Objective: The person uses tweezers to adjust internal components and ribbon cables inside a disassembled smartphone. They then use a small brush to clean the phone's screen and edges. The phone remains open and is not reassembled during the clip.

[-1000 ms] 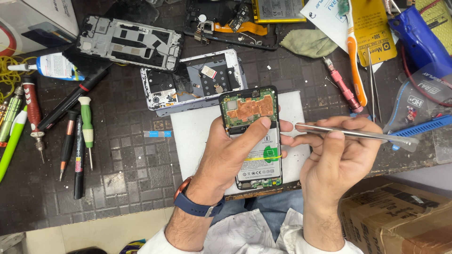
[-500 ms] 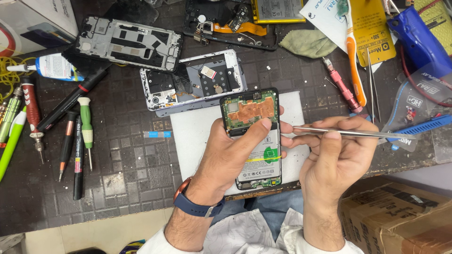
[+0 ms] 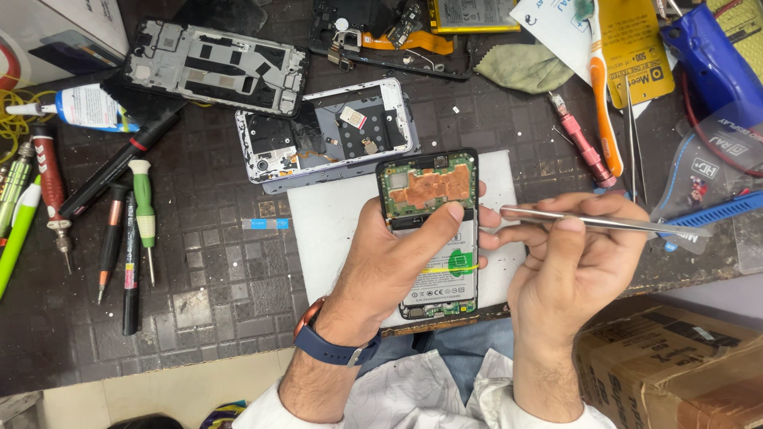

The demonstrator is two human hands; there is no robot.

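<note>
The dark, grid-patterned work mat [image 3: 214,302] is taking up nearly the whole bench, and its near edge is running just above the person's lap, with a brown cardboard box [image 3: 675,373] sitting below the edge on the right. The lower left stretch of the mat is offering the most open room; the top and both sides are crowded. A white pad [image 3: 334,230] is lying in the middle, reaching almost to the near edge. Behind it two stripped phone frames are resting: a black one [image 3: 214,67] at the upper left and a silver-edged one [image 3: 326,131] just touching the pad's far corner. A row of screwdrivers [image 3: 131,230] is lining the left side, and a blue tool [image 3: 707,59] is lying at the upper right.

Over the pad, the left hand [image 3: 389,270] is gripping the opened phone [image 3: 437,238] upright, thumb pressing on its copper-coloured shield, fingers wrapping behind. Just beside it, the right hand [image 3: 572,270] is pinching metal tweezers [image 3: 604,224] between thumb and fingers, the tips pointing at the phone's right edge and sitting very near it.
</note>
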